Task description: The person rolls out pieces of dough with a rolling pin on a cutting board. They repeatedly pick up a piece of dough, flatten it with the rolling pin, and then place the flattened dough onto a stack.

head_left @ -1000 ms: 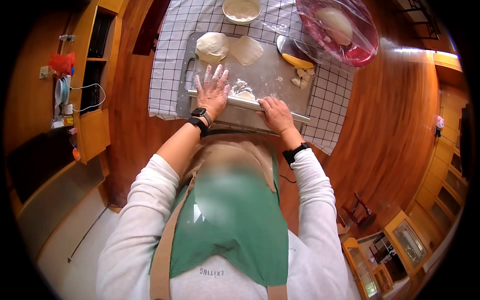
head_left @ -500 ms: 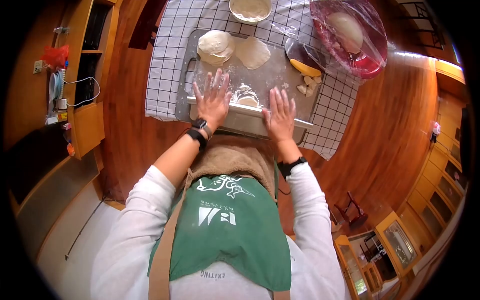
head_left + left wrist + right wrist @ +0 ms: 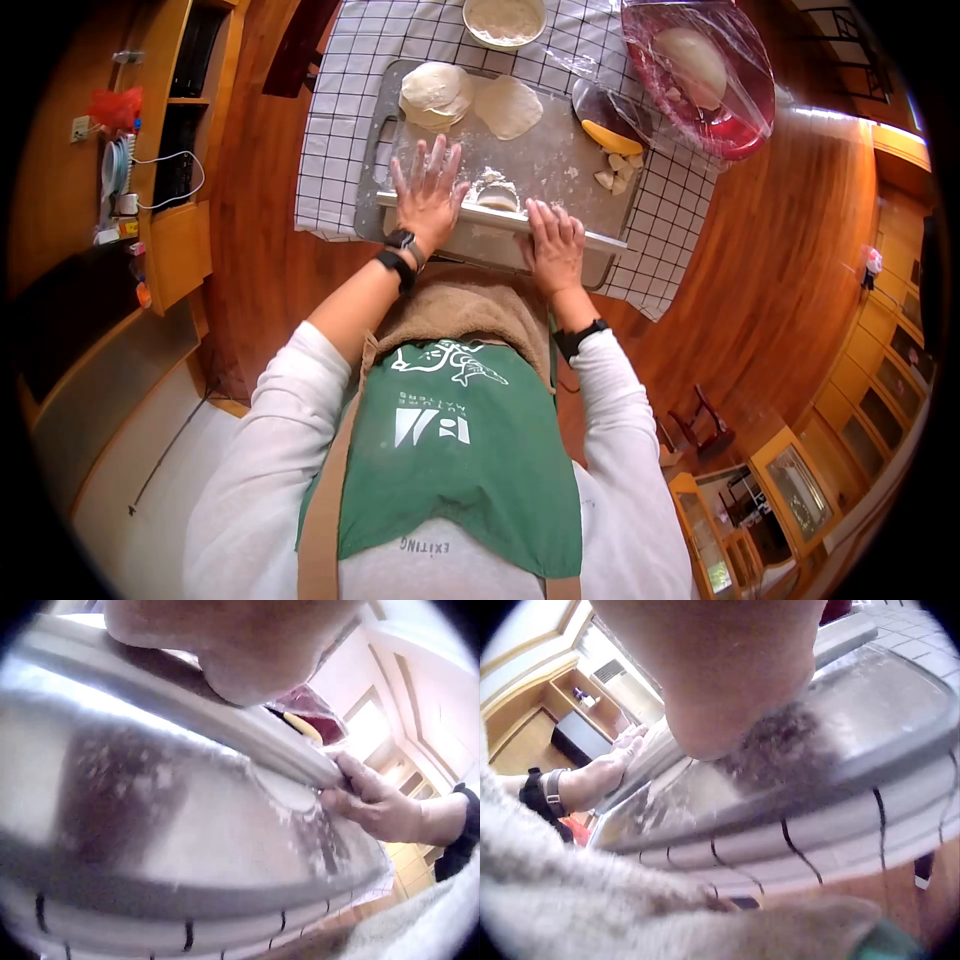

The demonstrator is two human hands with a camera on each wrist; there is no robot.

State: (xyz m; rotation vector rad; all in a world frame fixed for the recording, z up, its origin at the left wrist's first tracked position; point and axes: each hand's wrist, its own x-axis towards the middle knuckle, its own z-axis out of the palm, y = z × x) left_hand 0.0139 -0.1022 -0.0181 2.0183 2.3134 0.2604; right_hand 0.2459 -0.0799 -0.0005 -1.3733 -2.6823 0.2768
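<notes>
A silver rolling pin [image 3: 490,213] lies across the near part of a floured grey board [image 3: 570,165]. My left hand [image 3: 428,205] rests on the pin's left part, its fingers straight and spread, pointing away from me. Farther right, my right hand [image 3: 556,248] holds the pin with bent fingers over it. In the left wrist view, the thumb and fingers of that right hand [image 3: 382,810] close about the pin. A small round of dough [image 3: 498,198] sits between the hands, partly under the pin, with loose flour [image 3: 490,178] just beyond it.
At the board's far left is a stack of dough rounds [image 3: 436,92], beside one flat dough sheet [image 3: 508,107]. Several dough pieces [image 3: 622,172] lie right, near a yellow-handled dark blade [image 3: 610,137]. A bowl [image 3: 505,42] and a film-covered red basin [image 3: 757,110] stand beyond, on the checked cloth [image 3: 325,170].
My right hand gripped the pin, then lay with its fingers straight over it, and now bends its fingers over the pin again. My left hand stays spread on the pin.
</notes>
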